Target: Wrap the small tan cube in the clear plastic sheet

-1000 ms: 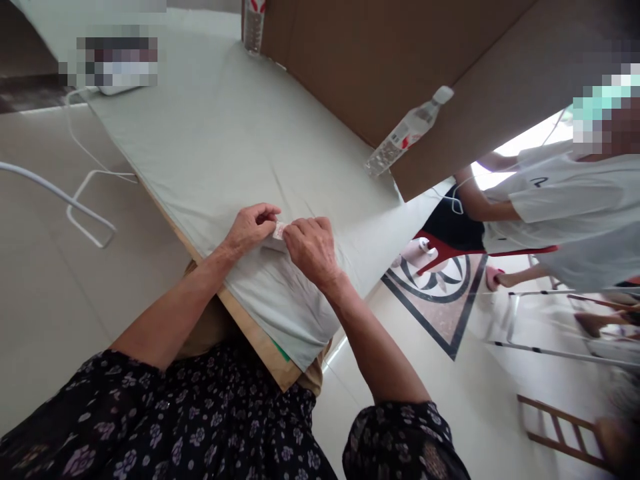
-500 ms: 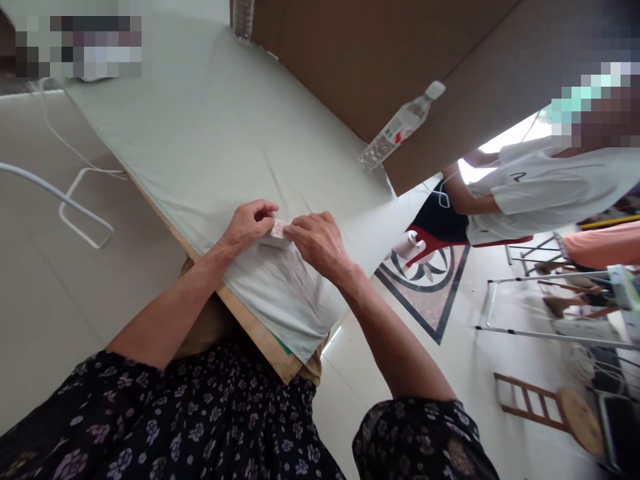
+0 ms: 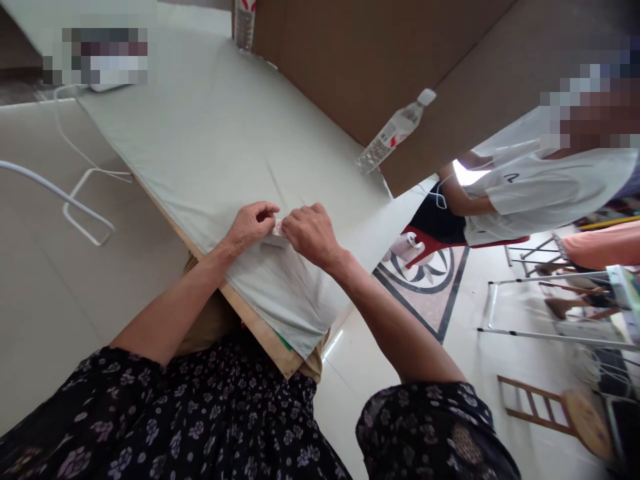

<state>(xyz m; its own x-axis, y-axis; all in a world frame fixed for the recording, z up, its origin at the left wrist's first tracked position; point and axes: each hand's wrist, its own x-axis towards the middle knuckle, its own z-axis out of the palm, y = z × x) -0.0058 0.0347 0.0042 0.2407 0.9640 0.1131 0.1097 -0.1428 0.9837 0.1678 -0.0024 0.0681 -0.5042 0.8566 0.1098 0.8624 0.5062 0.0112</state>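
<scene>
My left hand (image 3: 250,225) and my right hand (image 3: 311,233) meet over the near end of a table covered with a pale green cloth (image 3: 210,147). Both pinch a small white and pink packet (image 3: 278,229) between their fingertips, just above the cloth. The fingers of both hands are curled closed around it. Most of the packet is hidden by my fingers.
Two clear plastic water bottles (image 3: 393,131) (image 3: 243,25) stand at the table's far edge against a brown cardboard wall (image 3: 360,60). A white device with a cable (image 3: 107,70) lies at the far left corner. A seated person in a white shirt (image 3: 545,193) is at right.
My hands have drawn closer together on the packet, so less of it shows. The view has shifted slightly.
</scene>
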